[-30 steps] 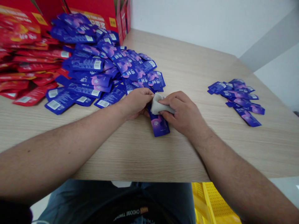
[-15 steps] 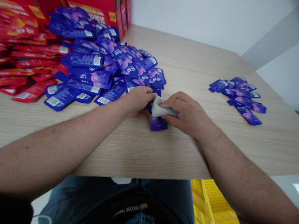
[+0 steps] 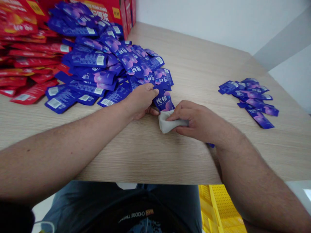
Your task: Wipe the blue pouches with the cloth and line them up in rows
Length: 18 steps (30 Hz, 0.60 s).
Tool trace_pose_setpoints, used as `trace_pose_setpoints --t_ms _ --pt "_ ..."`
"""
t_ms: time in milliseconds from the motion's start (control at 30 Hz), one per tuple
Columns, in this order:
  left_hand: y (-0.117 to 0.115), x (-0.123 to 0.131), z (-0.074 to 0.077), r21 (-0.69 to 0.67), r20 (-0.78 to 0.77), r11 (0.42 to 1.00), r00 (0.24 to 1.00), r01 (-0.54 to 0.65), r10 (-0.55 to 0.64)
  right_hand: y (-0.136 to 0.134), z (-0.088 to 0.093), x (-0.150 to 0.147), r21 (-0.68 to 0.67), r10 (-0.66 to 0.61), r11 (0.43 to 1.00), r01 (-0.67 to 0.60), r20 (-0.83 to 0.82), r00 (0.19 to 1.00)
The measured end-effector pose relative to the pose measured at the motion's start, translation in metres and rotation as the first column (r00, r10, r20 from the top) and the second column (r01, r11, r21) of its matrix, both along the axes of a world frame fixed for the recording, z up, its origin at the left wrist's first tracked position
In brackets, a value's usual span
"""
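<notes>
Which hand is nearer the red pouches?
Left hand: right of the red pouches, holding a blue pouch. The right hand, holding a cloth, is farther right.

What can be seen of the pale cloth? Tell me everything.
The pale grey cloth looks soft, perhaps woven, and is bunched into a thick folded wad. The right hand holds it pinched. It sits over the near end of the blue-purple pouch in the left hand, above the wood-look table.

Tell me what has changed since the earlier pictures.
The right hand has moved the pale cloth down the blue pouch toward the near table edge, uncovering its upper part. A blue corner has come into view beside the right forearm. The left hand still grips the pouch; the large blue pile and small blue pile stayed.
</notes>
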<state>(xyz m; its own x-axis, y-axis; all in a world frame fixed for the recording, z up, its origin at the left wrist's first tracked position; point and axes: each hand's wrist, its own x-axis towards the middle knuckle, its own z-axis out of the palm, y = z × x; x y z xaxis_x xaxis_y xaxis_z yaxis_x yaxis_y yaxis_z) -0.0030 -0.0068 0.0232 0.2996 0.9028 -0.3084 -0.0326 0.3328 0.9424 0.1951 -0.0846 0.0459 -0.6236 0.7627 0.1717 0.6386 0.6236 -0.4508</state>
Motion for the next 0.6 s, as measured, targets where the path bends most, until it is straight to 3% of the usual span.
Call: trace_pose_setpoints --t_ms 133,300,367,433,533,600 --pt "0.001 0.001 -0.002 0.012 0.005 1.000 1.000 0.010 -0.010 0.008 -0.003 0.002 0.214 -0.311 0.924 0.316 -0.059 0.949" --pt "0.001 0.000 -0.001 0.005 0.021 1.000 1.000 0.021 -0.021 0.008 -0.006 -0.002 0.282 -0.471 0.826 0.488 -0.130 0.873" --pt "0.001 0.000 -0.001 -0.011 0.059 1.000 0.998 0.008 -0.008 0.007 -0.005 -0.003 0.271 -0.477 0.827 0.493 -0.128 0.870" --pt "0.002 0.000 0.000 -0.031 0.100 0.999 0.995 -0.017 0.020 0.006 -0.004 -0.002 0.223 -0.427 0.875 0.430 -0.066 0.902" --pt "0.004 -0.001 0.001 -0.051 0.139 0.997 0.988 -0.059 0.065 0.005 0.000 -0.002 0.068 -0.257 0.965 0.252 0.074 0.964" --pt "0.004 -0.001 0.002 -0.051 0.131 0.997 0.989 -0.061 0.067 0.003 0.006 0.000 -0.059 -0.164 0.983 0.172 0.113 0.980"
